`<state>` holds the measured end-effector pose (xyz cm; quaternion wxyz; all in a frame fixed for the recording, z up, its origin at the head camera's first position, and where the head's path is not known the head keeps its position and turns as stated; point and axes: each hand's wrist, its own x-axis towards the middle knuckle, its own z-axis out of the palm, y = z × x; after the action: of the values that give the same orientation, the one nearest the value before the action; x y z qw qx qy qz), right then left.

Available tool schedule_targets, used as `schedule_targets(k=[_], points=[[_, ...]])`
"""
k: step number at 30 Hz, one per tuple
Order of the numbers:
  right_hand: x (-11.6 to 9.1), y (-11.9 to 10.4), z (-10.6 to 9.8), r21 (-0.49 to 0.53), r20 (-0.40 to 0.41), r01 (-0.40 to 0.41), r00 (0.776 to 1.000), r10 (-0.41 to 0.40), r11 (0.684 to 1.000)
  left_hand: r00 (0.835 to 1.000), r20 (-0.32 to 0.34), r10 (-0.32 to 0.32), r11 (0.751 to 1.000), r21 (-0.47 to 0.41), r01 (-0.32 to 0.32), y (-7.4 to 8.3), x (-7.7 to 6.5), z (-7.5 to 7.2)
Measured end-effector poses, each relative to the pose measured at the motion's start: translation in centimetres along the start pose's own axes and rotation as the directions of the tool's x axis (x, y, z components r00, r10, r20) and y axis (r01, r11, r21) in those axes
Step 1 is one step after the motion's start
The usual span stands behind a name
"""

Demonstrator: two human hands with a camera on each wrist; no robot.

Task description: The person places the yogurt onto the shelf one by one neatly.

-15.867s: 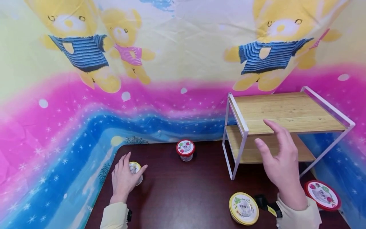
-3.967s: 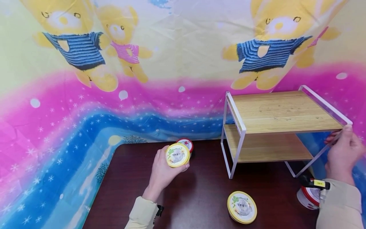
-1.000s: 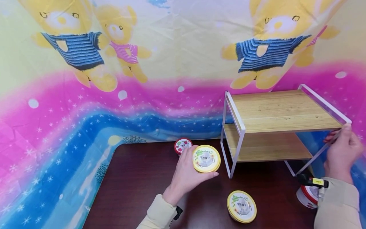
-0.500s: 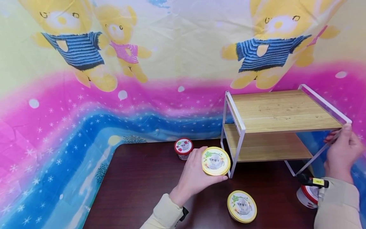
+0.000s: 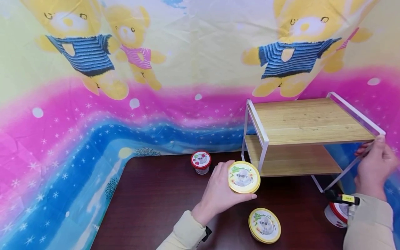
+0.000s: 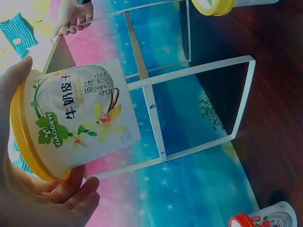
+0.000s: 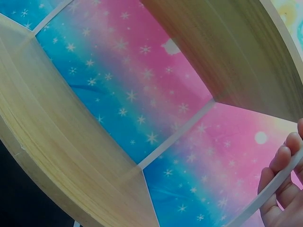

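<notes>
My left hand (image 5: pixel 217 192) holds a paper tub with a yellow lid (image 5: pixel 244 177) above the table, in front of the left end of the two-tier shelf (image 5: pixel 315 121). In the left wrist view the tub (image 6: pixel 85 109) lies sideways across the picture, with fingers and thumb around its lid end. My right hand (image 5: pixel 376 166) grips the white metal frame at the shelf's front right corner. Seen from the right wrist, its fingers (image 7: pixel 281 158) curl round the frame's bar. Both wooden boards of the shelf bear nothing that I can see.
A second yellow-lidded tub (image 5: pixel 265 225) stands on the dark table (image 5: pixel 150 208) near its front. At the back stands a red-lidded tub (image 5: pixel 201 161). Another red-lidded tub (image 5: pixel 335 213) is partly hidden by my right sleeve. A printed bear cloth (image 5: pixel 187 69) hangs behind.
My left hand has carried the yellow-lidded tub from the table's left side rightward towards the shelf. My right hand, earlier free in front of the shelf, has taken hold of its frame.
</notes>
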<state>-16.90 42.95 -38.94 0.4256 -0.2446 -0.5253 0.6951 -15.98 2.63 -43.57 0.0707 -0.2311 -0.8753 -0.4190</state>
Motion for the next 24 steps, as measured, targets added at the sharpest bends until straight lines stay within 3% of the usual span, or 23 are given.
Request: schedule_targets(k=[24], points=[[0.1,0.1,-0.1,0.014,0.002,-0.009,1.000,0.009,1.000,0.987,-0.018,0.163,0.985,0.069,-0.161,2.7,1.7,-0.1]])
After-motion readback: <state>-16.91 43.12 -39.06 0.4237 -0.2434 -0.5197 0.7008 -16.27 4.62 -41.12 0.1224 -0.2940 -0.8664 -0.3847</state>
